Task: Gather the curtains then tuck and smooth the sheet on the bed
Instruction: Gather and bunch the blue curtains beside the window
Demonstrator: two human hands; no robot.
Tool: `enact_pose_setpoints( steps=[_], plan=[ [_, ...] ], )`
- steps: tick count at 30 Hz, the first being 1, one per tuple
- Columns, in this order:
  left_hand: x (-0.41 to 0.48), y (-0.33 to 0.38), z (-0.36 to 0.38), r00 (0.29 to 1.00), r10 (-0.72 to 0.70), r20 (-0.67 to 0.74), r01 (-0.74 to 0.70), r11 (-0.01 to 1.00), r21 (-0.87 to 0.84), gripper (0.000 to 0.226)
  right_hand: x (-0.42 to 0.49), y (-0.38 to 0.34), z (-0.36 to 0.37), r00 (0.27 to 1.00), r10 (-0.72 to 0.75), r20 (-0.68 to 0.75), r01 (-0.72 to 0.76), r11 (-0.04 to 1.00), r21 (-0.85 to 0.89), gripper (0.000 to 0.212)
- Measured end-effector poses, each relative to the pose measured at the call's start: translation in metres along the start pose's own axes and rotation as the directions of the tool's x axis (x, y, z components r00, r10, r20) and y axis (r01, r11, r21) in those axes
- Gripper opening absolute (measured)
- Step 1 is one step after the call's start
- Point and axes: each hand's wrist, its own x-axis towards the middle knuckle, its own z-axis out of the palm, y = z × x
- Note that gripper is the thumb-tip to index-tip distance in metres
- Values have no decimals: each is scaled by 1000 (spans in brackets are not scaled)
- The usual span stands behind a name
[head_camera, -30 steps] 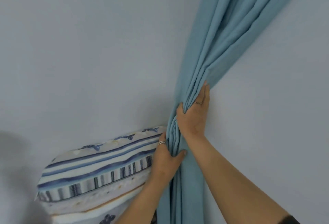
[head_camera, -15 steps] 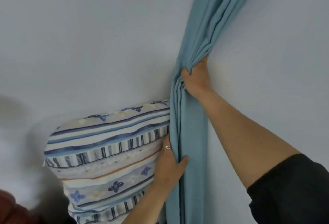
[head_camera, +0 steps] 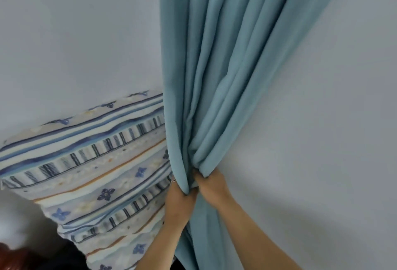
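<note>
- The curtain hangs from the top of the frame and narrows to a bunch at lower centre, where both hands meet. It lies against the pale wall.
- Risk: the outer pleat on the right fans wide above the hands. If the bunch is not drawn tighter, I judge that fold could slide free and spread back along the wall.
- Risk: the striped, flowered pillow at the left touches the curtain's left edge. Tugging the cloth sideways could drag or tip it.
- Risk: a hard downward pull might strain whatever holds the curtain up; that fixing is out of view.
- The left hand has a closed grip round the bunch from the left. Its thumb lies across the front and its fingers are hidden behind the cloth.
- The right hand clamps the right-hand folds just beside the left hand. Its fingertips are buried under the fabric, so the grip reads as pinching the pleats together.
- The sheet and bed do not show here, so that part of the task appears not yet begun.
</note>
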Motion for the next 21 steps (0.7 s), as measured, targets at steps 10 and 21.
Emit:
enact_pose_setpoints(
  steps=[10,21],
  plan=[
    [-95,-17,43,993,-12,117,-6,987,158,37,-100,66,-46,979,130,157,-151,981,126,57],
    [-346,-70,-17,878,-201,-434,312,928,202,20,-248,76,-33,955,-51,-292,109,976,188,46]
  ],
)
